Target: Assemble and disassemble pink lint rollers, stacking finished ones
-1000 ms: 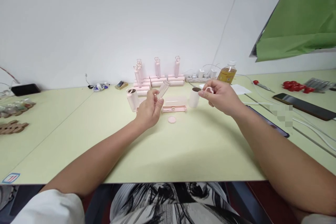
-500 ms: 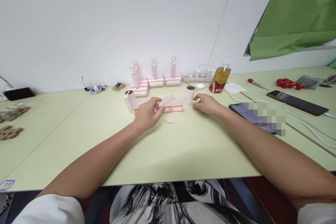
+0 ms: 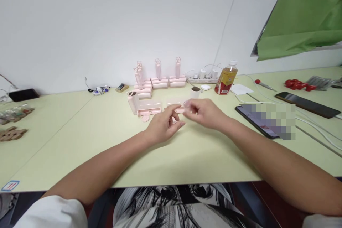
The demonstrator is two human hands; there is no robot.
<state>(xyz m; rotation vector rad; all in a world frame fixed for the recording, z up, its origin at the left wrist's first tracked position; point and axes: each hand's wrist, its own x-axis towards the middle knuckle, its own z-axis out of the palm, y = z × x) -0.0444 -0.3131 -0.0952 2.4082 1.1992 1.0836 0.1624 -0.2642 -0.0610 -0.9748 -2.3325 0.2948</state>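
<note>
- The small round piece (image 3: pixel 186 104) is pale pink, see-through and smooth like plastic. It is blurred, so its edge is hard to read.
- It sits at the tips of the right hand (image 3: pixel 206 114), above the tabletop (image 3: pixel 187 156) and just ahead of the left hand (image 3: pixel 163 127).
- The right forearm reaches in from the right with the palm turned down, and its thumb and first fingers are pinched together on the piece.
- The left hand hovers low over the tabletop with its wrist straight. Its fingers are loosely apart, the first one pointing forward, with nothing seen between them.
- A flat, glossy pink tray (image 3: pixel 149 108) lies beyond the left hand, with a thin pink disc (image 3: pixel 145 118) just in front of it and an upright pink roller (image 3: pixel 133 102) at its left end.
- A white paper roll (image 3: pixel 195 93) with a brown core stands behind the right hand.
- The tabletop is matte pale green.
</note>
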